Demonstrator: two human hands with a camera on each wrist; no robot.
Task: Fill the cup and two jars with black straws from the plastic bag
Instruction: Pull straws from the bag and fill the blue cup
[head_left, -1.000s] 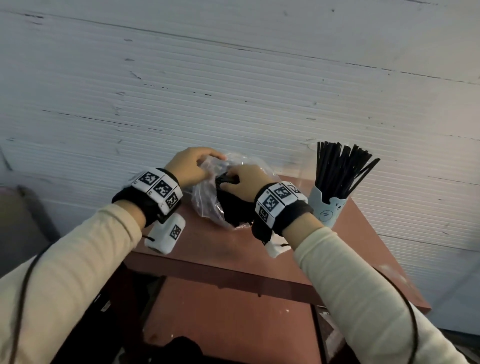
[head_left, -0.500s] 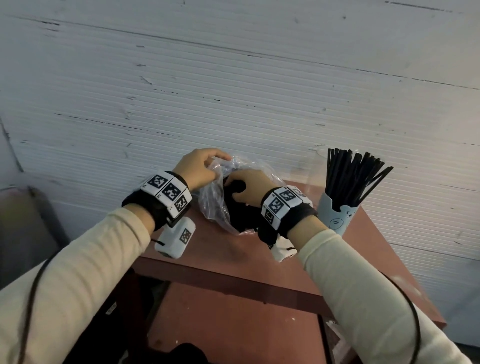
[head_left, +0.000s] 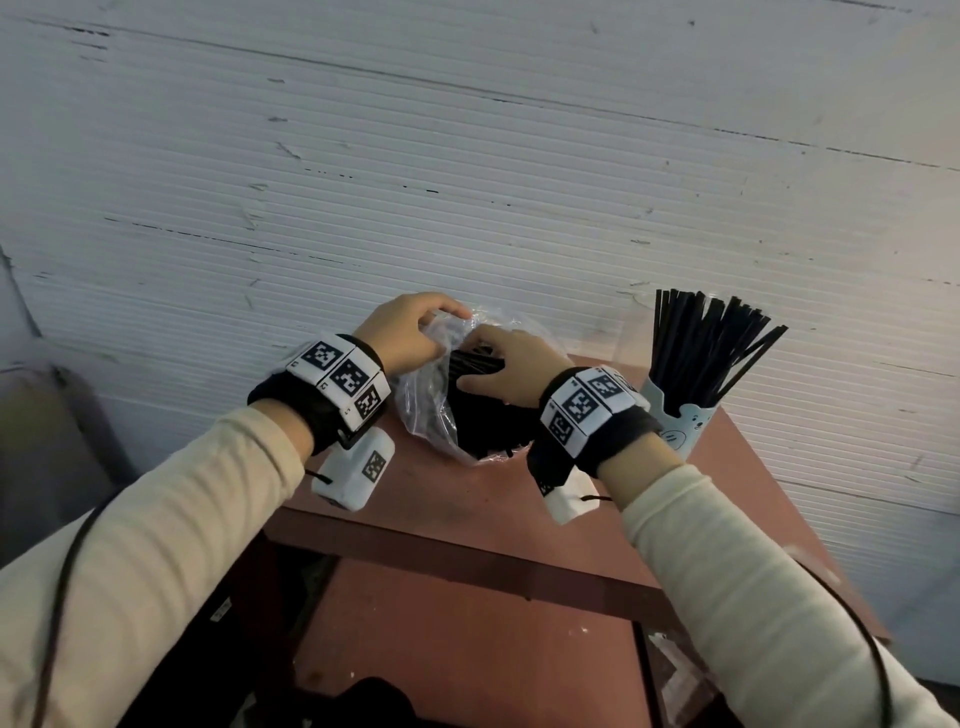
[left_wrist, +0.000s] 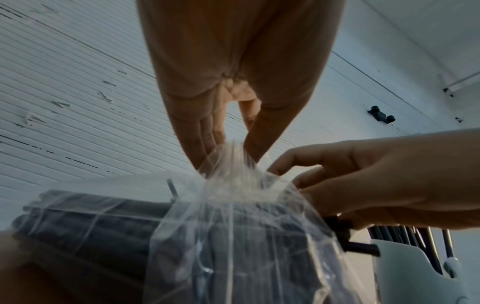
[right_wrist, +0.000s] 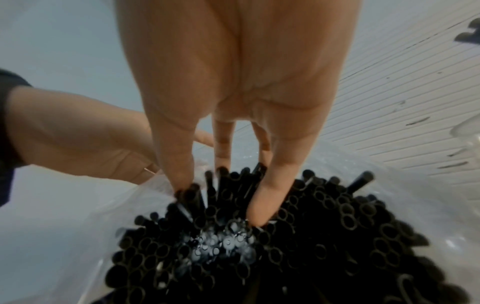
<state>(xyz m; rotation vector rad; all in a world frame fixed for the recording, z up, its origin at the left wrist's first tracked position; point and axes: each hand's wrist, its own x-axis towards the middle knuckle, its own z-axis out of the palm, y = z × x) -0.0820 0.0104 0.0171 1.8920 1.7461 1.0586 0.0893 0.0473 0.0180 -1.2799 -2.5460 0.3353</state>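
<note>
Starting on the left, our left hand (head_left: 402, 338) pinches the gathered rim of the plastic bag (head_left: 431, 410) between thumb and fingertips (left_wrist: 207, 142), lifting the film so the mouth stands open; we should keep that pull taut and upward, because slack plastic would fold over the straw ends and snag them. Just to its right, our right hand (head_left: 511, 374) is down in the bag's mouth, thumb and fingers (right_wrist: 265, 197) pushed in among the open ends of the black straws (right_wrist: 285, 236) and curling round a cluster of them, though how many are truly caught we cannot tell. The step, as we judge it, is drawing a bundle out: we would close on a modest bunch, pull it along its own length rather than sideways, and keep the ends even so it drops cleanly into a container. Further right stands the pale cup (head_left: 680, 426) with a printed face, already crowded with straws that fan out above its rim, so the next bundle likely belongs in a jar; what seems to be clear glass shows faintly behind the cup, but we cannot make out the two jars with any certainty. Everything rests on a small reddish-brown desk (head_left: 467, 493) with a lower shelf, pushed against a white ribbed wall (head_left: 467, 182) with flaking paint.
</note>
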